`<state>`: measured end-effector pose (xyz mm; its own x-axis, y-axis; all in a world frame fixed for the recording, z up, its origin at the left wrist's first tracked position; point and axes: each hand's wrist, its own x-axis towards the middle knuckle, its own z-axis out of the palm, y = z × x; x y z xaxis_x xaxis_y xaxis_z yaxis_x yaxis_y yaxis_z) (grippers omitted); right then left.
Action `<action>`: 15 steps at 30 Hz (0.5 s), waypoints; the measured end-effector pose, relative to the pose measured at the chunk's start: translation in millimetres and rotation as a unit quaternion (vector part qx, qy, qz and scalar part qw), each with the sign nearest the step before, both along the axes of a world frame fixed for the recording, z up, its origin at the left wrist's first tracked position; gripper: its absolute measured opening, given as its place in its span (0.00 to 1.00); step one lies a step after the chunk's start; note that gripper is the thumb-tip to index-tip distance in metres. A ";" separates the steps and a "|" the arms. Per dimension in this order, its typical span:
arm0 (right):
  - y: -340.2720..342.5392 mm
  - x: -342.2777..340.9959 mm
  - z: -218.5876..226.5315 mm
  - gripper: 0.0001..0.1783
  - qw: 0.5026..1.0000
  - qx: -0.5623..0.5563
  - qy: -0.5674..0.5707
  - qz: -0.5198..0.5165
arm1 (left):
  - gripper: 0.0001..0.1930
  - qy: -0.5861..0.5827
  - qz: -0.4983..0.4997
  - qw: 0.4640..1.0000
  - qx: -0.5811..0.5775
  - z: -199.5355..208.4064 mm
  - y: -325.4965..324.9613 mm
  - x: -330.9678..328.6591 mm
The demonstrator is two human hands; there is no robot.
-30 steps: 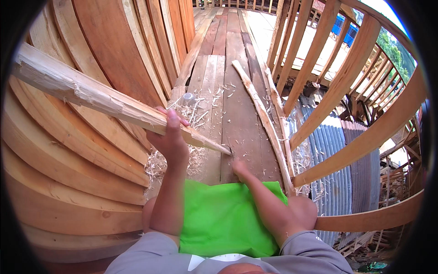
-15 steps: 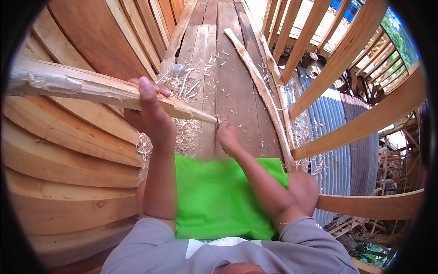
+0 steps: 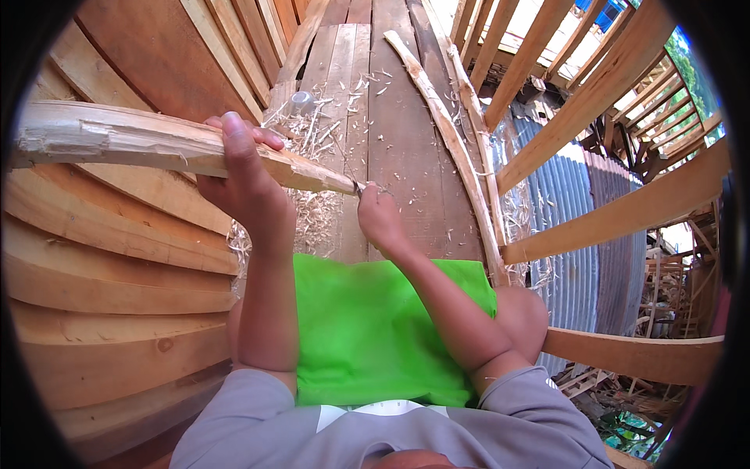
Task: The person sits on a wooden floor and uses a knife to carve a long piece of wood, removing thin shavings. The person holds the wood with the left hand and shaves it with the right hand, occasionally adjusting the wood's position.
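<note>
My left hand (image 3: 248, 164) is wrapped round a peeled wooden pole (image 3: 117, 141), thumb on top. The pole runs in from the left edge and narrows to a whittled tip in front of me. At that tip my right hand (image 3: 379, 217) is closed round a small knife (image 3: 358, 188). Only a bit of its dark blade shows, against the tip; the handle is hidden in my fingers. Pale wood shavings (image 3: 316, 223) lie on the planks below the pole.
A clear plastic cup (image 3: 301, 102) stands among shavings on the plank floor (image 3: 398, 133). Two long peeled sticks, one a curved stick (image 3: 441, 121), lie along the right side by a slatted railing (image 3: 617, 203). Stacked boards (image 3: 117, 289) line the left. Corrugated metal sheets (image 3: 566, 227) lie beyond the railing.
My right hand with the knife has moved a little left and up in the picture, staying at the pole's tip. The pole and my left hand have shifted slightly left and up.
</note>
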<state>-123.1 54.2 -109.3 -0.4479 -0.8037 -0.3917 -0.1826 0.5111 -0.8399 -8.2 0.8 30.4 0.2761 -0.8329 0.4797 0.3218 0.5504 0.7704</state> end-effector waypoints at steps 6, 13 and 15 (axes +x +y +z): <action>-4.0 -31.9 -104.1 0.35 0.992 0.038 -0.010 -0.120 | 0.15 0.002 0.019 1.000 -0.002 9.1 4.6 -15.6; -1.0 -1.8 -28.7 0.35 0.997 -0.009 0.044 -0.058 | 0.15 -0.013 0.031 0.999 -0.003 7.2 -0.3 -4.6; -4.0 -0.3 -31.7 0.35 0.990 -0.119 0.072 -0.032 | 0.15 -0.013 0.021 1.000 0.007 1.2 1.8 -3.6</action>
<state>-123.4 50.2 -141.0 -0.5377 -0.8341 -0.1236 -0.2826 0.3164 -0.9056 -11.7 2.6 31.6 0.2992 -0.8275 0.4752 0.2785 0.5520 0.7860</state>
